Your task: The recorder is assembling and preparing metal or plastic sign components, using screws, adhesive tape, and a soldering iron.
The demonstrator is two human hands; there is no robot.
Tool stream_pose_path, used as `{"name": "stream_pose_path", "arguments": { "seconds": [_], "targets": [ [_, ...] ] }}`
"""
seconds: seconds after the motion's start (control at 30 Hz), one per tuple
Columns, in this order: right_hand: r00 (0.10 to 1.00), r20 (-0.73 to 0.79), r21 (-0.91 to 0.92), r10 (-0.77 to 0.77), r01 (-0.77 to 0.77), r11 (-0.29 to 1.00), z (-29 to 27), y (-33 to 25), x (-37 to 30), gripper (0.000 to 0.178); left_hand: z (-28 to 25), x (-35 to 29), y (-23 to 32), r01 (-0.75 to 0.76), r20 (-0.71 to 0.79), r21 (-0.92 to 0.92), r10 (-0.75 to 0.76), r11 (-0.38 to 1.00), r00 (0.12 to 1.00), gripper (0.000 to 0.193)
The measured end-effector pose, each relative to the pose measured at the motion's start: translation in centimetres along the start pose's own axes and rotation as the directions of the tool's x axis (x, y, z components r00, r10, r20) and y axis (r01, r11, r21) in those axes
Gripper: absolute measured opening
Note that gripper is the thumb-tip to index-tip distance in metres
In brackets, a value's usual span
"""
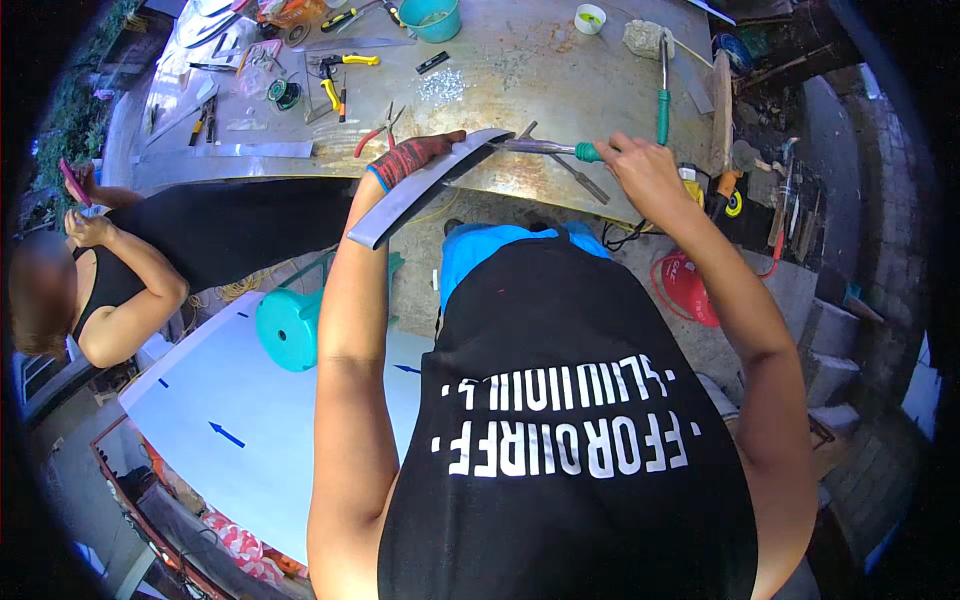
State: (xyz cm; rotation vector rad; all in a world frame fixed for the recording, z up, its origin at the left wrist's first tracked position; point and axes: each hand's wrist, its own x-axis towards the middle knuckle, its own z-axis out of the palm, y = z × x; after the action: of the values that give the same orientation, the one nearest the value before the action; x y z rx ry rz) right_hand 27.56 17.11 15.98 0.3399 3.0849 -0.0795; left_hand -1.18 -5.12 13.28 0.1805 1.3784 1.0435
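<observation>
My left hand (418, 157), in a red and dark knit glove with a blue cuff, is closed on a curved, grey sheet-metal strip (405, 203). The strip slants from the far right down to the near left, over the table's front edge. Bare, my right hand (640, 170) grips the green handle of a steel-shafted tool (545, 147). Its shaft points left, and its far end meets the strip's upper end; the head's shape cannot be made out. A dark metal bar (582, 180) crosses beneath the shaft at the table edge.
The metal-topped table (540, 90) holds red-handled pliers (378, 130), yellow-handled tools (345, 60), a teal bowl (432, 18) and a green-handled hammer (664, 105). A person (120, 250) holding a phone stands left. A teal stool (288, 330) and red bucket (688, 288) stand below.
</observation>
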Motion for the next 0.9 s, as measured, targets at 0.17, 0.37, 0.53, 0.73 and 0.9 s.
{"name": "stream_pose_path", "arguments": {
  "seconds": [0.17, 0.37, 0.53, 0.73, 0.9],
  "targets": [
    [1.0, 0.013, -0.007, 0.003, -0.003, 1.0, -0.2, -0.4, 0.3, 0.021, -2.0, 1.8, -1.0, -0.009, -0.009, 0.167, 0.011, 0.986, 1.0, 0.04],
    [0.997, 0.063, -0.001, 0.046, -0.046, 0.999, -0.2, -0.7, 0.3, 0.02, -0.7, 1.1, -0.4, 0.01, -0.026, 0.154, -0.006, 0.988, 1.0, 0.041],
    [0.998, 0.048, 0.019, 0.03, -0.031, 0.999, -0.4, -0.6, 0.2, 0.022, 0.2, 0.1, 0.2, 0.038, -0.055, 0.029, -0.037, 0.999, 0.998, 0.041],
    [0.997, 0.056, 0.004, 0.051, -0.052, 0.999, -0.2, -0.5, 0.1, 0.022, -0.3, 0.4, -0.6, -0.121, 0.036, -0.012, 0.121, 0.993, 0.992, 0.043],
    [0.996, 0.069, -0.029, 0.052, -0.05, 0.998, -0.9, -0.8, -0.2, 0.022, -0.3, 0.0, -0.3, -0.056, 0.06, -0.039, 0.058, 0.998, 0.996, 0.04]
  ]
}}
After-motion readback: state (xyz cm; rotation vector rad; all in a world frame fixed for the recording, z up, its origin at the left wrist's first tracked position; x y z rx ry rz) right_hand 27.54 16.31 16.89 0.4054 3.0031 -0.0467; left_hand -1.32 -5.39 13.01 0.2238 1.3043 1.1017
